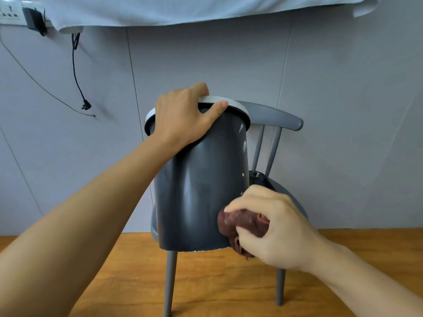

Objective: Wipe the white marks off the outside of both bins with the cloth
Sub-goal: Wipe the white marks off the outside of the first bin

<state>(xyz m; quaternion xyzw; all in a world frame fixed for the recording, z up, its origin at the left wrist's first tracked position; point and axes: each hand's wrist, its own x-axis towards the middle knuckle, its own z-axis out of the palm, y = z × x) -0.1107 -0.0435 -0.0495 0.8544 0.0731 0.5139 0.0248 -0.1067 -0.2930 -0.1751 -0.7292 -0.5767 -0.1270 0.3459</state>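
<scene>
While my left hand [183, 117] grips the rim of the grey bin [201, 179] tilted over the chair [274, 115], my right hand [272, 227] presses the bunched cloth [238, 225] low on its side; next, probably the white specks [243, 156] higher up.

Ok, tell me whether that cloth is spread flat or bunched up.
Bunched up. The right hand grips the brown cloth as a crumpled wad, pressed against the lower side of the dark bin.
</scene>
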